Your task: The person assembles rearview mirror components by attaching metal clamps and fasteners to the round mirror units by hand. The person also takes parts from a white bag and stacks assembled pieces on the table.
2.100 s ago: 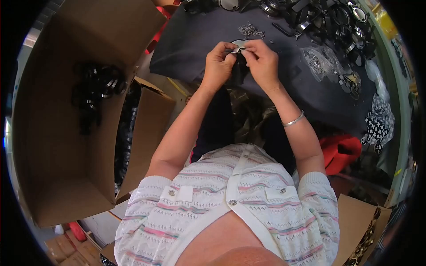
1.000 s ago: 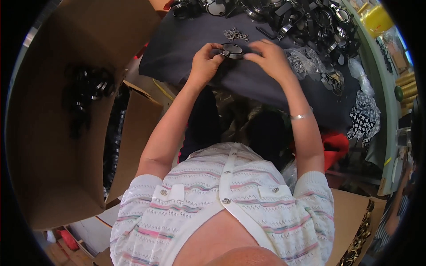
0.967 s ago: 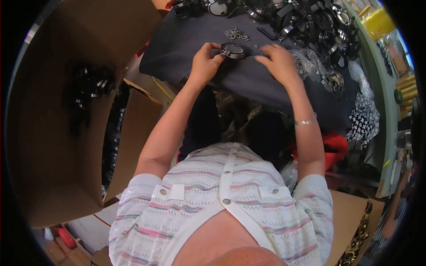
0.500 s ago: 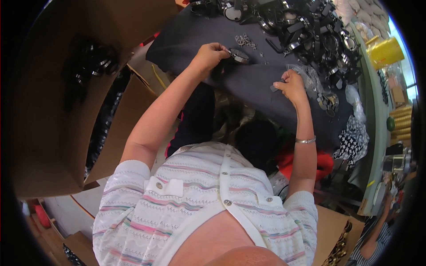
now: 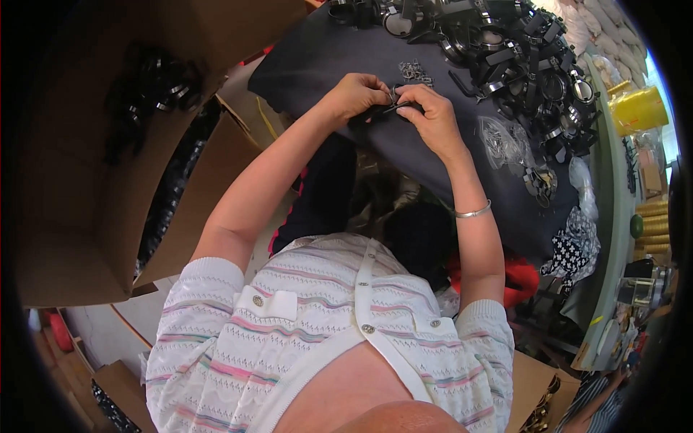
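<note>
Both my hands meet over the near edge of the dark cloth. My left hand (image 5: 359, 96) is closed on a wristwatch (image 5: 380, 113) with a dark strap, mostly hidden by my fingers. From the other side, my right hand (image 5: 433, 115) pinches at the watch's strap end. Whether the small dark piece seen earlier is still in my right fingers cannot be made out. Just beyond the hands lies a small heap of shiny metal bits (image 5: 414, 71). A large pile of black-strapped watches (image 5: 498, 54) covers the far right of the cloth (image 5: 317, 61).
Right of my right wrist lie a clear plastic bag (image 5: 503, 141) of small metal parts and several loose pieces (image 5: 539, 184). A large cardboard box (image 5: 86, 238) with watches inside stands at the left. A yellow roll (image 5: 639, 110) and a black-and-white patterned cloth (image 5: 572, 245) are at the right.
My right hand has moved left, from near the plastic bag to the watch in my left hand. The left hand keeps its hold; the view has shifted slightly.
</note>
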A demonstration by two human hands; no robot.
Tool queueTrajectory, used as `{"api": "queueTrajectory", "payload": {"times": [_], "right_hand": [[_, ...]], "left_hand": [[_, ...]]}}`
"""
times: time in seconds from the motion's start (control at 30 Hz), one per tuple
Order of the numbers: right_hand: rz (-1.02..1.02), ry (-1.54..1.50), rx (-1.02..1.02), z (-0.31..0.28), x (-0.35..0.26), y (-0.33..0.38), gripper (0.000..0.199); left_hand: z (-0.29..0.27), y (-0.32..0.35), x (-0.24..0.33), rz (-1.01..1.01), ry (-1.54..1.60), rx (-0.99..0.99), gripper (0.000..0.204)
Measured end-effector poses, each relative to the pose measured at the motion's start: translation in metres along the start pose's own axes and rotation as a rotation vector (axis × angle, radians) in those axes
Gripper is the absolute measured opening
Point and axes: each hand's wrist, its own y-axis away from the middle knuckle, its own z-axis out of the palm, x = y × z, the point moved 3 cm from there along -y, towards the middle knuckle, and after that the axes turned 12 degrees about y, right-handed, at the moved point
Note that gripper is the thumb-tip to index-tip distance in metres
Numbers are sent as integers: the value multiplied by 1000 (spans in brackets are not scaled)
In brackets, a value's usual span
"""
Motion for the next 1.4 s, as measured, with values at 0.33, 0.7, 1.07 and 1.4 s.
{"api": "queueTrajectory", "payload": {"times": [0.33,0.7,1.07,1.4], "right_hand": [[-107,214,-89,2,2,-12,20],[-1,67,-554,-4,-3,-66,14],[-18,102,-94,0,-5,-8,16],[292,20,379,-25,19,68,11]], "left_hand": [[4,23,-22,630,-500,237,16],[8,26,-17,895,-668,340,20],[14,38,-26,764,-720,333,25],[18,24,-15,844,-805,372,20]]}}
